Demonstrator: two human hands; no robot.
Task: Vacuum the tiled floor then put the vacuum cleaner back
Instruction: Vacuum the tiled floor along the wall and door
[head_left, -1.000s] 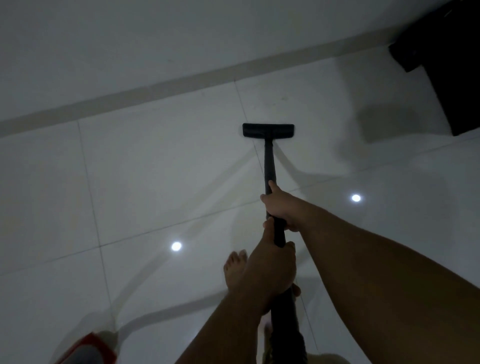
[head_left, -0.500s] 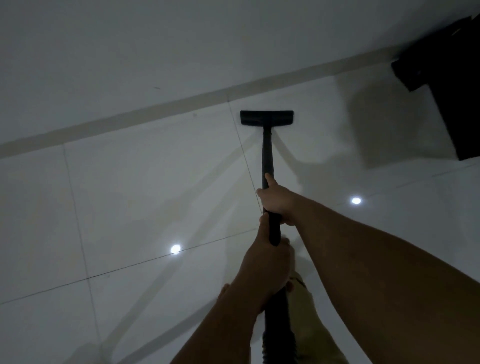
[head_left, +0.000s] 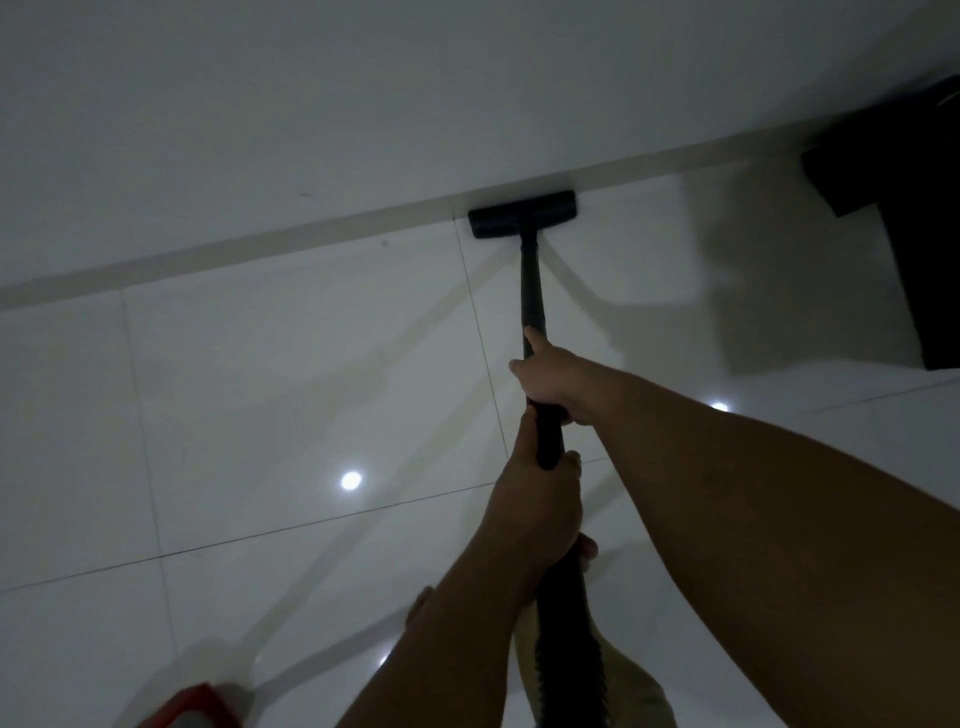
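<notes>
A dim home room is showing glossy white floor tiles (head_left: 311, 389), a pale skirting strip (head_left: 260, 249) and a plain wall (head_left: 363, 104).

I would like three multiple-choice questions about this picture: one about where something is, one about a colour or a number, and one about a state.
1. Where is the vacuum head?
A. against the strip at the foot of the wall
B. in the middle of a tile, far from the wall
C. lifted into the air

2. How many bright round light spots show on the floor?
A. none
B. two
C. five

3. How is the black tube held?
A. by one hand only
B. by both hands
C. by no hand; it lies on the floor

Answers:
1. A, the head sits right at the baseboard.
2. B, one spot lies left of the arms and one on the right.
3. B, the right hand grips farther down the tube and the left hand grips behind it.
</notes>
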